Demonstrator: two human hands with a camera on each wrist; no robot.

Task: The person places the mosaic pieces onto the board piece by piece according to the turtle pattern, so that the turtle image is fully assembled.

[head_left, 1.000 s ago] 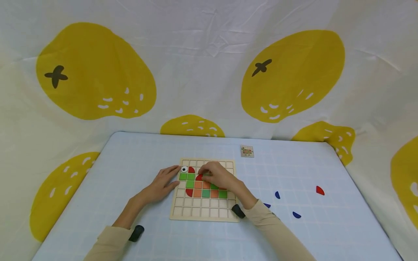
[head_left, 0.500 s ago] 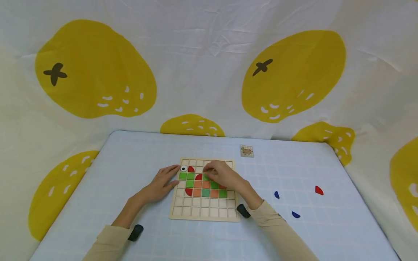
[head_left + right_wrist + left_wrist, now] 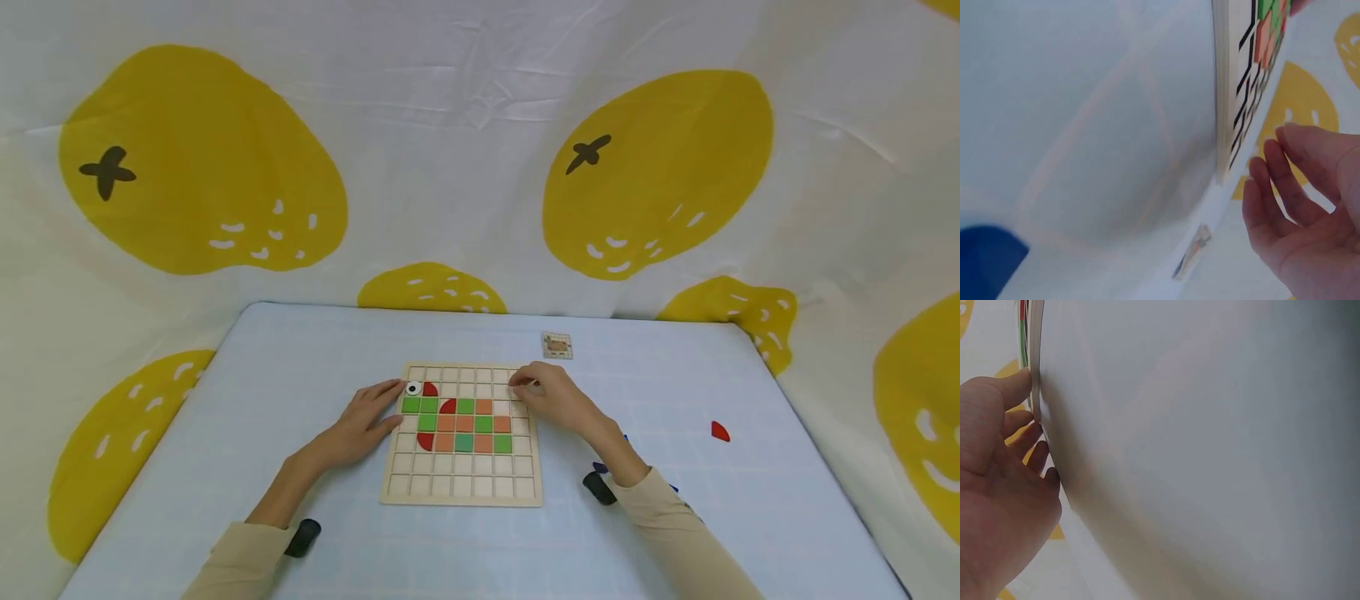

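Observation:
A wooden grid board lies on the table, bearing green, orange and teal square tiles, red quarter-round pieces and a round eye piece. My left hand rests at the board's left edge, its thumb and fingertips touching the rim, as the left wrist view also shows. Over the board's upper right corner is my right hand, fingers loosely bent. Nothing shows between its thumb and fingers in the right wrist view, where the hand is apart from the board.
A small picture card lies behind the board. To the right is a loose red quarter-round piece. Blue pieces lie partly hidden around the right forearm. A fruit-print cloth hangs behind the table.
My right hand has moved right across the board, from the red piece to the upper right corner, uncovering green and orange tiles. The left hand has stayed at the board's edge.

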